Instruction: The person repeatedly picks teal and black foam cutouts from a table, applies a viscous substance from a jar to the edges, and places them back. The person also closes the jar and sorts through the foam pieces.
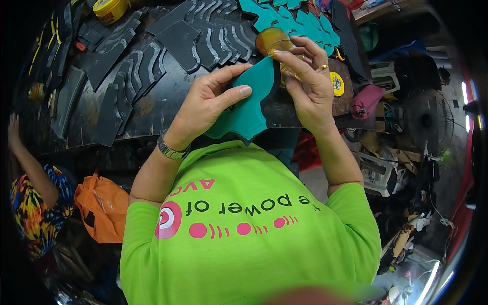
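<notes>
My left hand [211,94] grips a teal sheet piece [247,104] with a pointed top and a scalloped lower edge. The thumb lies flat on its face, the fingers behind it. At the piece's upper tip, my right hand [311,76] has its index fingertip against or very near the edge; exact contact is unclear. Its fingers are bent and apart, with the thumb away from the index finger and no held thing visible. Just behind those fingers stands a jar of amber contents [272,40], partly covered by the hand.
Black cut pieces with grey edges [208,43] overlap across the dark table [175,101]. More teal pieces [300,23] lie at the far right. A yellow round lid [336,84] and a maroon cloth bundle [367,101] are near the right edge. Another person's arm [35,170] shows at left.
</notes>
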